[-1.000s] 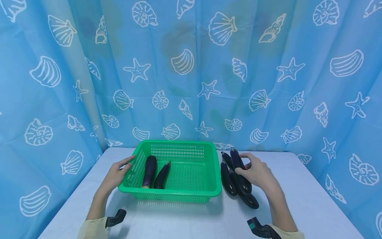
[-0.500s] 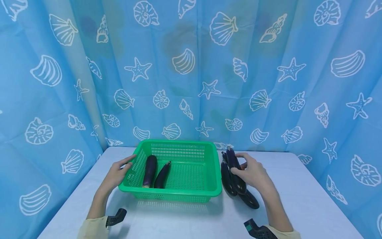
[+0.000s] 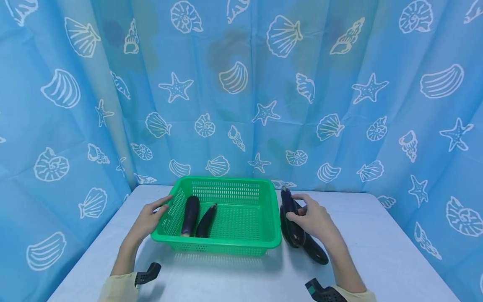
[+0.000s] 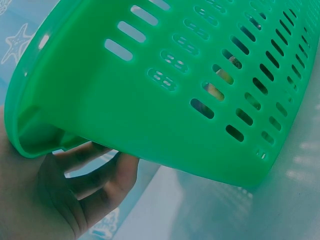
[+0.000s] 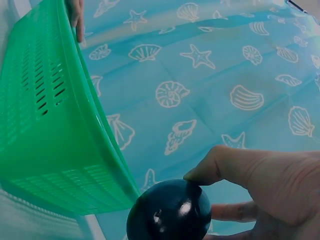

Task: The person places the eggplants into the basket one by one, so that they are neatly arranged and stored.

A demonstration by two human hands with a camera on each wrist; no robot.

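Observation:
Two dark purple eggplants, a thick one (image 3: 190,214) and a slimmer one (image 3: 206,221), lie at the left inside a green plastic basket (image 3: 211,242). The left hand (image 3: 146,218) holds the basket's left rim; in the left wrist view its bent fingers (image 4: 107,187) sit under the rim against the outer wall. Just right of the basket, the right hand (image 3: 315,216) pinches another eggplant (image 3: 292,222) between thumb and fingers. Its rounded end (image 5: 170,212) faces the camera in the right wrist view. Other eggplants (image 3: 315,251) lie beneath, partly hidden by the held one.
A white-covered table (image 3: 234,281) bears the basket and the eggplants. Behind it and along both sides hangs a blue curtain (image 3: 241,105) printed with shells and starfish. The basket's right wall (image 5: 55,130) stands close to the held eggplant.
The right hand has moved left with its eggplant, toward the basket, passing over the other eggplants. The left hand and the basket have stayed in place.

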